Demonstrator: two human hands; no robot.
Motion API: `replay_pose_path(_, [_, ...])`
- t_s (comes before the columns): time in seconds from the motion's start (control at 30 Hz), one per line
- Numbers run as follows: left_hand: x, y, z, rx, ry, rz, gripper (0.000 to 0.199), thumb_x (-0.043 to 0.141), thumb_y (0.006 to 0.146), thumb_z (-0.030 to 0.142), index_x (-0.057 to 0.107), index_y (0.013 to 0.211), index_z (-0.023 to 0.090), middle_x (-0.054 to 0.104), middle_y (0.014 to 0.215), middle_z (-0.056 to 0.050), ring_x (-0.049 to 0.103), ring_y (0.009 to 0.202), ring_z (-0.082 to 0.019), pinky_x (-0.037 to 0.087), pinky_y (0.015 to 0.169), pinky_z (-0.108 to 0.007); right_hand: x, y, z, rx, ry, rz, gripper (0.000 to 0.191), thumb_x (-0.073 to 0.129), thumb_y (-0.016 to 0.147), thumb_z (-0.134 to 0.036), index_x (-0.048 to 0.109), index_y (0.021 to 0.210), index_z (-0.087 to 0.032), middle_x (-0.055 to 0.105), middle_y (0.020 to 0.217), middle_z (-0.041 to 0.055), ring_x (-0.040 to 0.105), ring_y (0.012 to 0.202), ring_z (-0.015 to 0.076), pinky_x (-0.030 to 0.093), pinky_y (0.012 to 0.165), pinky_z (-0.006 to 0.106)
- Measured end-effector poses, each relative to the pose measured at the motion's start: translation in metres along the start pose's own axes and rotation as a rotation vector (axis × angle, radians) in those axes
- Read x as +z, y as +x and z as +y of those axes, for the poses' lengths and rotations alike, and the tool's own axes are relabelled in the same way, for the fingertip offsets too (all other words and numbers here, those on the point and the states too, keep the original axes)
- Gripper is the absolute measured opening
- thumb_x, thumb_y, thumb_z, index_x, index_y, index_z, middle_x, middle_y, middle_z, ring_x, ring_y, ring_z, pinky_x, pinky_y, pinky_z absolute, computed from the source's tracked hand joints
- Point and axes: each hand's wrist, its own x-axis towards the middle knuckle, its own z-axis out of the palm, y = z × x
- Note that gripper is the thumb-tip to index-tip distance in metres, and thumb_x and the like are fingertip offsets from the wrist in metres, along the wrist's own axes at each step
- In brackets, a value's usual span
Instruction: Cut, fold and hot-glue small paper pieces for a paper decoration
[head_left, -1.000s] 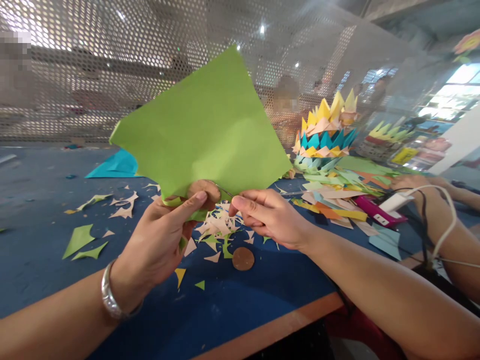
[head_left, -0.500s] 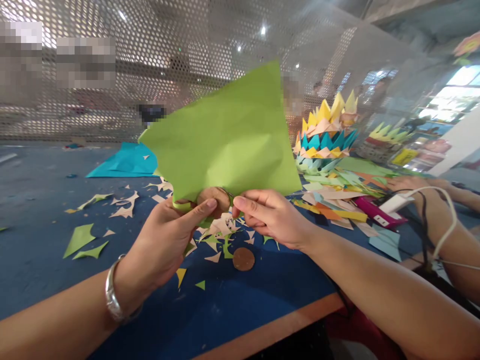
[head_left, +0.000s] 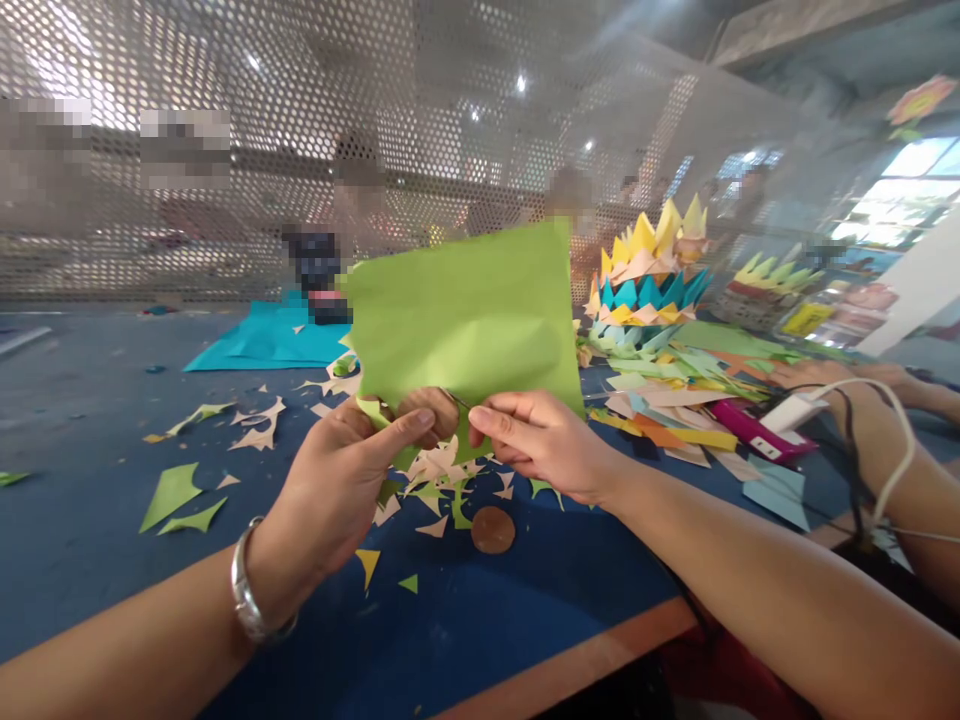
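My left hand (head_left: 341, 470), with a silver bangle at the wrist, grips a sheet of green paper (head_left: 480, 300). Its thumb presses a round brown disc (head_left: 442, 415) flat against the paper's lower edge. Just right of the disc, my right hand (head_left: 529, 440) is closed in a pinch. A thin dark line shows between its fingertips and the disc, too small to name. The paper stands raised above the table, its left edge cut ragged. A second brown disc (head_left: 493, 530) lies on the table below my hands, beside a heap of pink and green paper scraps (head_left: 431, 470).
Blue paper (head_left: 262, 340) lies at the back left. Cut green pieces (head_left: 171, 497) are scattered nearer. A layered paper crown (head_left: 649, 280) stands at the back right behind loose strips. A magenta power strip (head_left: 761, 430) with cables sits by another person's arm (head_left: 885, 430).
The green paper's top edge has dropped and tips away from me. My view has shifted slightly. Both hands keep their hold near the disc.
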Motion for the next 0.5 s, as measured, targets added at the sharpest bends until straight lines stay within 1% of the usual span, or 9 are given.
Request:
replay_pose_path(0.07, [-0.0001,0.0005,0.0002,0.038,0.02,-0.032,0.025,0.065,0.085,0.026,0.065,0.061,0.02,0.06,0.075,-0.004,0.054,0.076,-0.018,0.046,0.071,-0.029,0.0001,0.0003,0.0005,0.005,0.01,0.0,0.037,0.063,0.092,-0.049,0.06,0.076,-0.016,0.026,0.048,-0.0129,0.019,0.04,0.0046,0.016,0.036,0.019])
replay_pose_path(0.17, [0.0012,0.0004,0.001,0.031,0.015,-0.06,0.025,0.062,0.087,0.026,0.066,0.063,0.019,0.06,0.078,-0.004,0.054,0.078,-0.018,0.045,0.072,-0.028,0.0007,0.0006,0.0007,0.016,0.027,-0.006,0.037,0.063,0.092,-0.05,0.059,0.077,-0.016,0.026,0.048,-0.0128,0.019,0.041,0.0047,0.015,0.037,0.02])
replay_pose_path(0.23, [0.0024,-0.0001,0.0013,0.003,0.004,-0.051,0.027,0.064,0.087,0.027,0.064,0.061,0.019,0.059,0.075,-0.004,0.052,0.075,-0.017,0.044,0.068,-0.027,0.001,0.0006,0.0005,0.023,0.034,-0.01,0.037,0.063,0.092,-0.05,0.059,0.076,-0.016,0.026,0.049,-0.0126,0.019,0.041,0.0048,0.014,0.037,0.02])
replay_pose_path(0.37, [0.0031,-0.0006,0.0007,-0.06,-0.007,0.002,0.025,0.069,0.082,0.029,0.065,0.06,0.019,0.057,0.071,-0.004,0.048,0.066,-0.016,0.039,0.053,-0.025,0.0011,0.0008,0.0002,0.026,0.033,-0.009,0.037,0.062,0.092,-0.049,0.058,0.076,-0.017,0.026,0.049,-0.0126,0.018,0.041,0.0048,0.013,0.037,0.02])
replay_pose_path(0.43, [0.0028,-0.0005,0.0002,-0.076,-0.018,0.013,0.023,0.069,0.082,0.03,0.066,0.062,0.019,0.057,0.071,-0.003,0.047,0.065,-0.015,0.038,0.051,-0.024,0.0012,0.001,0.0004,0.026,0.035,-0.011,0.037,0.062,0.092,-0.049,0.058,0.076,-0.017,0.026,0.049,-0.0126,0.018,0.041,0.0047,0.012,0.036,0.02])
replay_pose_path(0.5, [0.0023,0.0,-0.0004,-0.079,-0.034,0.005,0.022,0.069,0.082,0.029,0.066,0.063,0.019,0.057,0.071,-0.003,0.048,0.067,-0.014,0.04,0.056,-0.023,0.0013,0.0012,0.0006,0.027,0.038,-0.011,0.037,0.062,0.092,-0.049,0.058,0.076,-0.017,0.026,0.049,-0.0126,0.017,0.041,0.0047,0.012,0.036,0.02])
